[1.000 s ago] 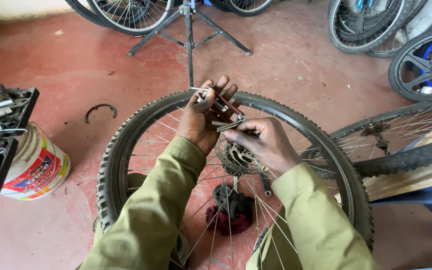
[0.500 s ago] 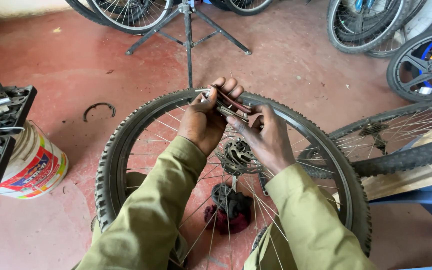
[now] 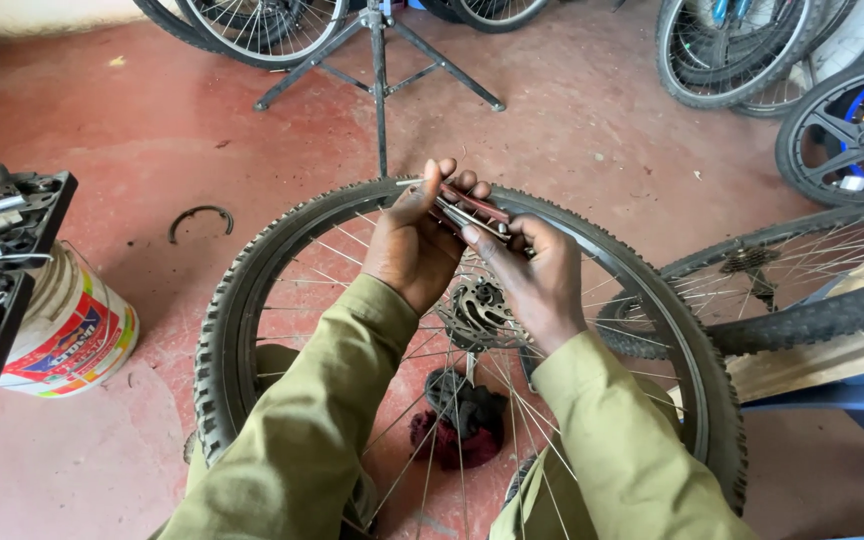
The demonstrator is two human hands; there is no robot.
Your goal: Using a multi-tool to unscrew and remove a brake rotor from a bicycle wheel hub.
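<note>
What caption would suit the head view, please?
Both hands, left hand and right hand, hold a folding multi-tool above a spoked bicycle wheel.

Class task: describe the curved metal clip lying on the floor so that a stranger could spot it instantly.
Start at the white bucket on the left and look up and right across the red floor. The clip lies there alone, left of the knobbly tyre: a thin, dark, open arc.
</note>
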